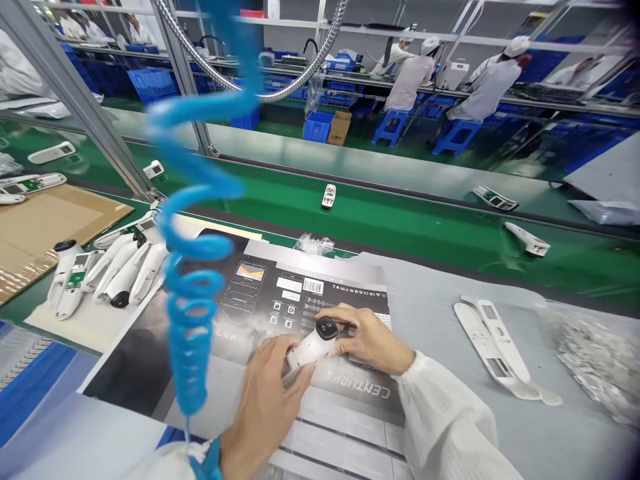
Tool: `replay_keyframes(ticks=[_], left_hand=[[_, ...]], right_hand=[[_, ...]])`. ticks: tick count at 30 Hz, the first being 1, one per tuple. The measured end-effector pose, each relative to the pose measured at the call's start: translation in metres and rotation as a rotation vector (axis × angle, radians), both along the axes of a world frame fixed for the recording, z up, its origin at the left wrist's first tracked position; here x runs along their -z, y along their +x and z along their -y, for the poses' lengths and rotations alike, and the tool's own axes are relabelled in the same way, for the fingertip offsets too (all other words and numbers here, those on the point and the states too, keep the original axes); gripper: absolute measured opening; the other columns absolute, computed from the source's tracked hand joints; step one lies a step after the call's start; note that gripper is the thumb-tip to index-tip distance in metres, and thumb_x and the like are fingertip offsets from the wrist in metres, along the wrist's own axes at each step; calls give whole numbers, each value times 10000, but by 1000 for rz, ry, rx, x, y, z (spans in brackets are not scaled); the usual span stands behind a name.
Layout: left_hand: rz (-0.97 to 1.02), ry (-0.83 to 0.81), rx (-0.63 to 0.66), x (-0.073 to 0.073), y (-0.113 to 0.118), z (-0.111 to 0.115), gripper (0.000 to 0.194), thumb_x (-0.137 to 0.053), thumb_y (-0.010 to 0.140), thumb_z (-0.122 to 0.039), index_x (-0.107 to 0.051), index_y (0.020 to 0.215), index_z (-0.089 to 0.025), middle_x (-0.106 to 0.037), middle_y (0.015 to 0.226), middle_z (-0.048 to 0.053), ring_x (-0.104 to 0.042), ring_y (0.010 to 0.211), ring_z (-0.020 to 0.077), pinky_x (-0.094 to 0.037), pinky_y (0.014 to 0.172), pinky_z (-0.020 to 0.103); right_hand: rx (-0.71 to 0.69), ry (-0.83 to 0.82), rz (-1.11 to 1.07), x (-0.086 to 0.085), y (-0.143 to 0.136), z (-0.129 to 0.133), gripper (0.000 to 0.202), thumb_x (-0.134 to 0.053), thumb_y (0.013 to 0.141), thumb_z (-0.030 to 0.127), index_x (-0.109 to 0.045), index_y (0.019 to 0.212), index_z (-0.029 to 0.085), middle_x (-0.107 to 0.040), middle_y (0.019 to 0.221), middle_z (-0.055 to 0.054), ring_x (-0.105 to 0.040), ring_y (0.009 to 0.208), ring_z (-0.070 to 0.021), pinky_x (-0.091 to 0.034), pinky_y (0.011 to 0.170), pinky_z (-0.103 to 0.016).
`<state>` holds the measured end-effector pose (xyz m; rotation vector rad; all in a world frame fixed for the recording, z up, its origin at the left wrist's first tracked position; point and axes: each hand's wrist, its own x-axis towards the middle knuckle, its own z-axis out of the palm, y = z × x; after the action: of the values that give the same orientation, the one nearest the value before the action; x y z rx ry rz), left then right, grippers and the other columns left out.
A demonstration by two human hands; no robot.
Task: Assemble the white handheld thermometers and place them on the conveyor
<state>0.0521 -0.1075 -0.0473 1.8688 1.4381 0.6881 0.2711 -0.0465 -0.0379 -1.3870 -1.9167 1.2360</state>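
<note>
Over a printed sheet [145, 360], our left hand [265, 390] clasps a white device [311, 349] while our right hand [374, 339] pinches near its black cap [326, 326]; probably light, stiff and slick, it's best held by its sides.

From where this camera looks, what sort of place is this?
Probably an electronics assembly workshop: white device housings lie on a green conveyor belt, and capped workers sit on blue plastic stools behind.

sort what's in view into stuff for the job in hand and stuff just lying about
Likely for the job:
black-capped white device in left hand and right hand
similar white devices, left
white shells, right

Probably lying about:
crumpled clear plastic
flat cardboard
blue stools
</note>
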Motion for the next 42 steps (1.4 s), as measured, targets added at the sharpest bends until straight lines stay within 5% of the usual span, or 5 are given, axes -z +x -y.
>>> replay_keyframes(ticks=[10,18,22,36,42], left_hand=[[357,-152,-25,-1,8,0,340,-461,987,-394,-536,1270,-221,-642,1217,93,-607,1094,240,-483,915,357],[-239,57,324,0,9,-9,378,-442,972,-411,-589,1201,-147,-717,989,157,-694,774,311,-524,680,400],[-395,75,433,-5,-19,-32,439,-484,936,-521,-638,1098,-143,-715,816,127,-686,707,299,-516,658,377],[21,194,203,-18,-3,-26,420,-472,969,-333,-468,1383,-262,-585,1306,110,-607,1124,265,-497,903,363],[31,-316,361,-49,-58,-120,245,-619,862,-367,-656,1053,-218,-691,667,14,-633,478,189,-420,422,239]], right_hand=[[313,-33,-253,-6,-19,24,462,-775,720,500,-704,1087,227,-682,939,-38,-604,867,-211,-486,856,-375],[809,-515,-1038,1,-79,29,650,-309,812,820,-581,733,235,-474,469,10,-584,575,-220,-544,761,-433],[676,-496,-1121,-15,-86,36,568,-405,817,781,-538,713,238,-428,503,24,-542,575,-195,-535,687,-378],[632,-462,-902,-11,-107,48,598,-413,865,724,-607,1112,215,-663,1153,-122,-635,1069,-282,-564,826,-424],[783,-46,-41,-6,-40,50,618,-494,825,687,-540,1254,245,-586,1259,-145,-586,1094,-347,-500,903,-517]])
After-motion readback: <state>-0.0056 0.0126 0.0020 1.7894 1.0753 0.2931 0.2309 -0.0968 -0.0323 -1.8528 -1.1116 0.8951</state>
